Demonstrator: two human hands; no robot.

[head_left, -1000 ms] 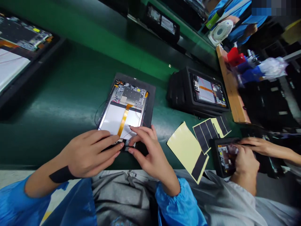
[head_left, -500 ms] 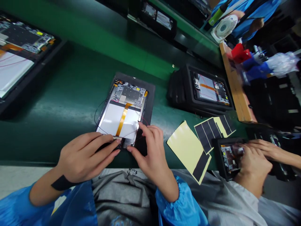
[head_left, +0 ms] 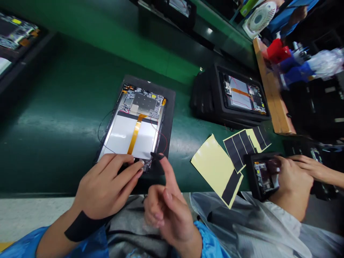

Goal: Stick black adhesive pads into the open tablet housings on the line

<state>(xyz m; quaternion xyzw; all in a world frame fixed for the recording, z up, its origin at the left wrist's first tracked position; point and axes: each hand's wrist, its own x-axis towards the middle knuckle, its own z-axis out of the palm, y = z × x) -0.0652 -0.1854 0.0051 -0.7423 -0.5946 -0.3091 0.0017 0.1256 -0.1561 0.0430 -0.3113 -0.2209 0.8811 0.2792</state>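
Opened tablet: lies in black tray on worktop, bears yellow sticker. Left hand: touches near edge, grip indiscernible. Right hand: grip apart, black strip on index fingertip.

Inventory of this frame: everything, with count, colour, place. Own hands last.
Open tablet: one, white and grey with orange ribbon, at the left fingertips
Other open tablets: four, mixed colours, left edge, top, right stack, co-worker's spot
Trays: several, black, beneath the tablets
Bench: one, dark green, underneath
Backing sheets: about two, yellow with black strips, right of centre
Fan: one, white, top right
Board: one, wood-brown, right of stack
Blurred containers: count unclear, red and blue, right
Co-worker's hands: two, bare, right
Left hand: one, blue sleeve, black wrist strip, tablet's near edge
Right hand: one, blue sleeve, black strip on index fingertip, lower centre
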